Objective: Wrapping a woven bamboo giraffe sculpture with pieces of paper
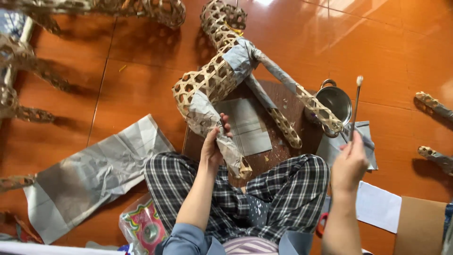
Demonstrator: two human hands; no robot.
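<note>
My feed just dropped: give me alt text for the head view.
The left hand grips a paper-wrapped leg of a woven bamboo animal frame, while the right hand holds a thin brush upright near a small metal pot. Grey paper lies on the floor.

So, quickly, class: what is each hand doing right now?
Left hand: closed around a paper-wrapped leg of the woven bamboo frame.
Right hand: closed on a thin brush, tip up.

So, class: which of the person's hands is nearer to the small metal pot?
Right. The right hand, holding a thin brush, is just below the metal pot. The left hand is farther off to the pot's left, gripping a paper-covered leg of the woven bamboo frame.
</note>
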